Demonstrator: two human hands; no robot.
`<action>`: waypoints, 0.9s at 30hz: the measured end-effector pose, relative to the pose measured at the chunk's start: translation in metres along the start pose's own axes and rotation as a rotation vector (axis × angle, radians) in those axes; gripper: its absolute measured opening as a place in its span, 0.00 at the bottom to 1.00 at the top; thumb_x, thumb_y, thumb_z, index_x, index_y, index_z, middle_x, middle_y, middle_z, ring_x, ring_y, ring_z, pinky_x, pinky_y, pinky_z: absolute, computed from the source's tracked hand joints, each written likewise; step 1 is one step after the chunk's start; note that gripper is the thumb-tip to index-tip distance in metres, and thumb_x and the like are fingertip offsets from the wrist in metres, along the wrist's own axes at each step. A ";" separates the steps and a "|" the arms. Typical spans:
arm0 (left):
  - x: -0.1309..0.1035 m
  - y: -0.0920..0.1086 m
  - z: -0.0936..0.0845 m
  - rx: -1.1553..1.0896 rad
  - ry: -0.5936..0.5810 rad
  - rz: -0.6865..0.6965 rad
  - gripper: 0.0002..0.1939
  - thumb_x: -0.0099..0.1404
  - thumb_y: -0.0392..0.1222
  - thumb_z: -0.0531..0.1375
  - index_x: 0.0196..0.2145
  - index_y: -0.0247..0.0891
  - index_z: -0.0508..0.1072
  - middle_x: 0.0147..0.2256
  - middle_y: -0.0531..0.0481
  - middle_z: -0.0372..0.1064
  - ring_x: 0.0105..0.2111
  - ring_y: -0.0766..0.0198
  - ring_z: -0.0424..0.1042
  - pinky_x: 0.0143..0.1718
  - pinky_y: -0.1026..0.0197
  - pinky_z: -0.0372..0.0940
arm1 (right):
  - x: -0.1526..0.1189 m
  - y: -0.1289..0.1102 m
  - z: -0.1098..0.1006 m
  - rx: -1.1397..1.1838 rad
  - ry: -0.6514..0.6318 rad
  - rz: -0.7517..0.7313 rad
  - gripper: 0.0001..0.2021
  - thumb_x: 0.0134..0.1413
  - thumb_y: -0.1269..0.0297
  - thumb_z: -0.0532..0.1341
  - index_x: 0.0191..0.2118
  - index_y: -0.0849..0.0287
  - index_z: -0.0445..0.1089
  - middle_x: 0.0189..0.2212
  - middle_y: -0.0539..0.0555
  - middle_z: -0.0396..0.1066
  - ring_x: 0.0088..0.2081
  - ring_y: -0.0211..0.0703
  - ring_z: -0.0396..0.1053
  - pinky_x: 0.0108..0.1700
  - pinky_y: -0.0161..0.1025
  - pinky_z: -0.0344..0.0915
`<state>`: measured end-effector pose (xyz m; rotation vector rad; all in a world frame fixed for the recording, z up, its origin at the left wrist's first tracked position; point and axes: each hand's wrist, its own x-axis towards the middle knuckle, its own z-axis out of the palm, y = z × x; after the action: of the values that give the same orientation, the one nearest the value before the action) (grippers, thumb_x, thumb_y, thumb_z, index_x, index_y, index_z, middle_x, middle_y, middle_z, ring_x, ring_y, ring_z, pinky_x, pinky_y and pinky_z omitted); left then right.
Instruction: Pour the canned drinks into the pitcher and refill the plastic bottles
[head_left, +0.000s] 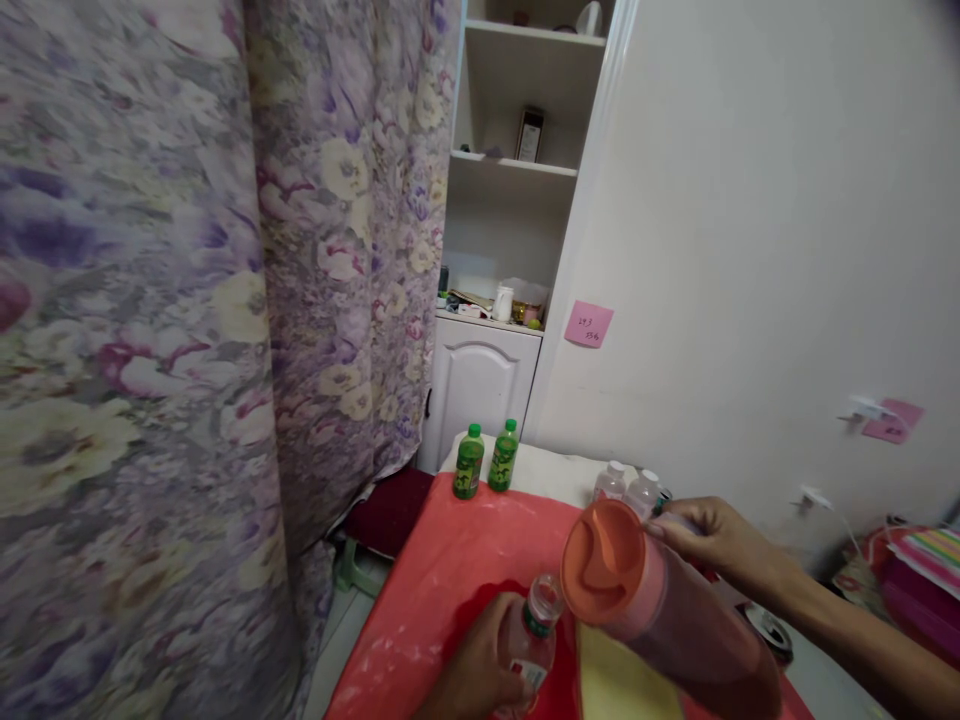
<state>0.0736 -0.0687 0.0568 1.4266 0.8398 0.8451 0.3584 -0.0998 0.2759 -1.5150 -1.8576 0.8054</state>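
Observation:
My left hand [491, 655] is wrapped round a clear plastic bottle [534, 640] with its mouth uncapped. In my right hand [701, 530] is the handle of a pitcher [675, 620] with an orange lid [604, 562]. The pitcher is tilted, its lid end close beside the bottle's mouth, and dark liquid shows through its wall. I cannot make out any liquid passing between the two. Behind the pitcher stand a clear bottle with a white cap [609, 480] and another such bottle [643, 492], both partly hidden.
Two green bottles [469, 462] stand at the far left of the table with its red cover [420, 575]. A yellow thing [622, 680] lies below the pitcher. A floral curtain [322, 250] hangs at left; the wall [750, 250] bounds the right.

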 end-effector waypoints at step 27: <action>-0.001 0.015 0.002 -0.016 0.032 -0.016 0.30 0.38 0.26 0.58 0.42 0.41 0.68 0.36 0.53 0.72 0.37 0.57 0.72 0.33 0.60 0.63 | 0.006 -0.007 -0.002 -0.136 0.052 -0.050 0.25 0.58 0.46 0.57 0.20 0.53 0.47 0.18 0.42 0.43 0.22 0.35 0.42 0.26 0.40 0.39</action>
<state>0.0749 -0.0704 0.0720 1.3939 0.8658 0.8628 0.3543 -0.0949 0.2828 -1.5498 -1.9372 0.6221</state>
